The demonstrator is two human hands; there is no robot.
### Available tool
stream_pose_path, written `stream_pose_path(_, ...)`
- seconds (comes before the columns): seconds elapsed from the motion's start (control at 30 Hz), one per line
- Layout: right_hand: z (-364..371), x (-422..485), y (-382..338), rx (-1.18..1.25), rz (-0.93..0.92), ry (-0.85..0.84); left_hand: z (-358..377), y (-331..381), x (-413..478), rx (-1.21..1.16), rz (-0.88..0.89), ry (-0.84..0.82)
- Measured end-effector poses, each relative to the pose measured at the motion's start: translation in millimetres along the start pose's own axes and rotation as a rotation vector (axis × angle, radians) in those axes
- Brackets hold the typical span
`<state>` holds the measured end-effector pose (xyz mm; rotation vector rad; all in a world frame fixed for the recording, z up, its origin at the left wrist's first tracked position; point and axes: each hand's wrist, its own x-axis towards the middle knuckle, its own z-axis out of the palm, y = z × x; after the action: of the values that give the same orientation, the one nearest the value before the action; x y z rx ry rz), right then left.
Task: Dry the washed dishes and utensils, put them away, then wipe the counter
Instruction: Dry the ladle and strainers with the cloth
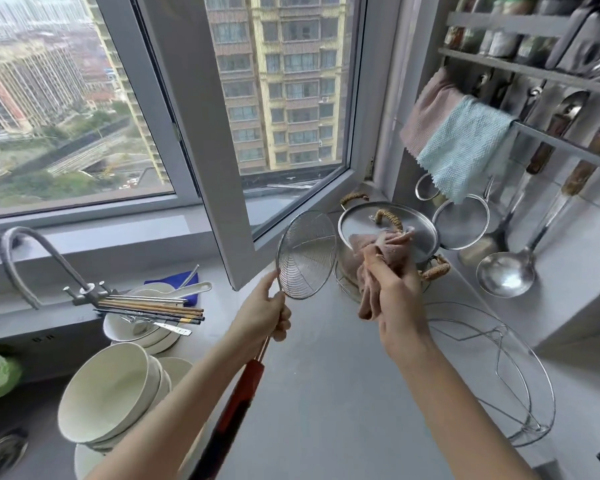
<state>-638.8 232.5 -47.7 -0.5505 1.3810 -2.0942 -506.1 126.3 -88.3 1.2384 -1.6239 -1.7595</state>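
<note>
1. Below and left of the left grip (262,315), stacked bowls (108,393) lean on the grey surface (326,375); a swinging elbow could topple them.
2. The left grip clasps the wire skimmer (307,254) by its handle; the right grip (399,306) clutches a pink cloth (378,258) just beside the mesh, where threads might snag.
3. Beyond the right grip stands a lidded pot (388,233); farther off, an open window (187,98).

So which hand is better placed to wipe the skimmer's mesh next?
Right. The right hand grips the pink cloth just beside the skimmer; the left hand is occupied holding its handle.
</note>
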Motion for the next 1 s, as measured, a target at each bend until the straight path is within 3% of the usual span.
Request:
stream_pose_path(0.07,4,6,5,-0.296,-0.257,-0.080,3,6,-11,-0.040,-0.043,-0.169)
stream_pose_path(0.13,3,24,25,-0.849,-0.583,-0.107,9,13,-22,-0.109,-0.082,-0.328)
stream_pose_path(0.2,5,39,43,-1.235,-0.761,-0.206,14,19,-27,-0.175,-0.116,-0.421)
stream_pose_path(0.33,13,38,49,-1.255,-0.644,-0.715,4,17,-26,-0.281,-0.137,-0.403)
stream_pose_path(0.47,-33,45,38,-1.323,-0.815,-1.040,-15,10,-28,-0.297,-0.198,-0.408)
stream_pose_path(0.53,-53,60,31,-1.463,-1.113,-1.104,-18,8,-27,-0.261,-0.223,-0.403)
stream_pose_path(0.6,-51,77,20,-1.539,-1.398,-1.061,-14,6,-30,-0.207,-0.266,-0.438)
stream_pose_path(0.7,-21,96,1,-1.467,-1.558,-0.905,0,6,-34,-0.265,-0.282,-0.498)
stream_pose_path(0.77,-14,97,3,-1.495,-1.533,-0.774,2,15,-32,-0.389,-0.239,-0.467)
stream_pose_path(0.8,-17,91,10,-1.498,-1.430,-0.715,0,20,-29,-0.434,-0.200,-0.440)
stream_pose_path(0.9,-26,40,21,-1.195,-0.701,-0.679,-7,28,-20,-0.408,-0.074,-0.358)
stream_pose_path(0.93,-26,22,21,-1.000,-0.476,-0.602,-7,27,-17,-0.374,-0.050,-0.319)
stream_pose_path(1.0,-21,3,19,-0.566,-0.188,-0.285,-3,21,-13,-0.341,-0.004,-0.234)
